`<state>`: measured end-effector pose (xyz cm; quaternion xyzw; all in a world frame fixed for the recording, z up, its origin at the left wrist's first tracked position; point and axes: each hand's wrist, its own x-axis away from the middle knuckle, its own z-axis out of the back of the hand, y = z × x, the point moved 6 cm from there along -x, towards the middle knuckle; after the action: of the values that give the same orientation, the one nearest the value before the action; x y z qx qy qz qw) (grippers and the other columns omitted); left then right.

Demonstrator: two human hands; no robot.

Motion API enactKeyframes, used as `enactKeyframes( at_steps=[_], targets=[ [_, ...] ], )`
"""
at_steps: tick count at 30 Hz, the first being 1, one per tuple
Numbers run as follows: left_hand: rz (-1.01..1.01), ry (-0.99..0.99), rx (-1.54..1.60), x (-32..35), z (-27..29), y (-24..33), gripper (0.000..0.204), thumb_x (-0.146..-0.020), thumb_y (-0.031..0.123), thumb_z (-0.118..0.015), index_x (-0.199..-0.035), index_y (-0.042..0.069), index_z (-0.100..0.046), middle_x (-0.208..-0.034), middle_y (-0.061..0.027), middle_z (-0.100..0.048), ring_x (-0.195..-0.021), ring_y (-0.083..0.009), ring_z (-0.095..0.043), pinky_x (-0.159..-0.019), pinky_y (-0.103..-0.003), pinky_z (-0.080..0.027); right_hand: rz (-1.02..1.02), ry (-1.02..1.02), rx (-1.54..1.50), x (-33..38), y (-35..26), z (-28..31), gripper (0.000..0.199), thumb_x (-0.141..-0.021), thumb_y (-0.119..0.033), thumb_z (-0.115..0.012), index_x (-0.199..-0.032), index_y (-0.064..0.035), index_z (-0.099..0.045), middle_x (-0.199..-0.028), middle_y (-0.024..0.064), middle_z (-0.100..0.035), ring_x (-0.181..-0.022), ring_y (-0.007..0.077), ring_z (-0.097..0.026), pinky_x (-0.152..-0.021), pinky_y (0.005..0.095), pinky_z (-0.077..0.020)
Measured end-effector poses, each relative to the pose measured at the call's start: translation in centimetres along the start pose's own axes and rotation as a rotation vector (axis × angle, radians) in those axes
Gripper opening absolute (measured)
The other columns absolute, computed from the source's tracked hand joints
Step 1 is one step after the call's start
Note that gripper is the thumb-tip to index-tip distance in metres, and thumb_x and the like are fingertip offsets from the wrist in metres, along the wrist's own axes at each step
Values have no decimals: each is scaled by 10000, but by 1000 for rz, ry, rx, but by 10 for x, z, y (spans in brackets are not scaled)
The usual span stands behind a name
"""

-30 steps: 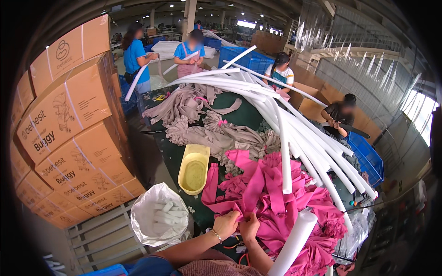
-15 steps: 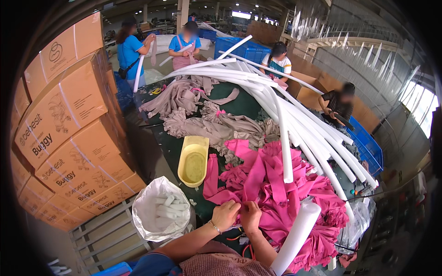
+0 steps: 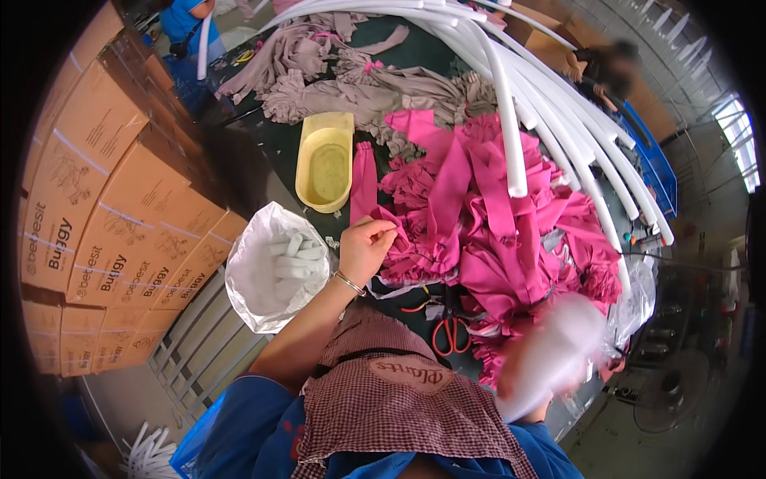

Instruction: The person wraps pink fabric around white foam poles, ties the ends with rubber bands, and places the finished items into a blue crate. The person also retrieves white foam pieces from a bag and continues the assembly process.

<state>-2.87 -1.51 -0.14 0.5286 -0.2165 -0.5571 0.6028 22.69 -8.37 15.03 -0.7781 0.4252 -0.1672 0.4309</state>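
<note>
Green table (image 3: 279, 144), left hand (image 3: 365, 247) pinching pink fabric (image 3: 479, 207)

Blue short-sleeved top, sleeves ending above the elbows. Over it, a checked apron (image 3: 399, 407) in dark red and white, with a pale oval patch near its upper edge and a dark strap above the patch. Thin silver bangle (image 3: 349, 283) just left of the apron's top, on the left wrist. Right forearm blurred, bare.
</note>
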Motion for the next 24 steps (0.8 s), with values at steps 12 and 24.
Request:
enactKeyframes(
  at_steps=[12,24],
  targets=[
    [-241,-321,50,-7,-2,20,139,-794,-37,-669,-909,27,-714,-799,-83,-601,-706,-227,-601,-647,-297,-480,-546,-123,786,-71,151,83,861,-927,-316,-643,-1509,45,-122,-1402,223,-441,-1252,223,-483,-1023,288,-390],
    [-89,-289,67,3,-9,14,330,-735,-104,-614,-1034,31,-651,-753,-46,-537,-638,-138,-556,-599,-254,-477,-509,328,94,-81,169,93,546,-861,-98,-602,-1386,-50,-463,-877,114,-652,-577,180,-603,-509,319,-521]
  ],
)
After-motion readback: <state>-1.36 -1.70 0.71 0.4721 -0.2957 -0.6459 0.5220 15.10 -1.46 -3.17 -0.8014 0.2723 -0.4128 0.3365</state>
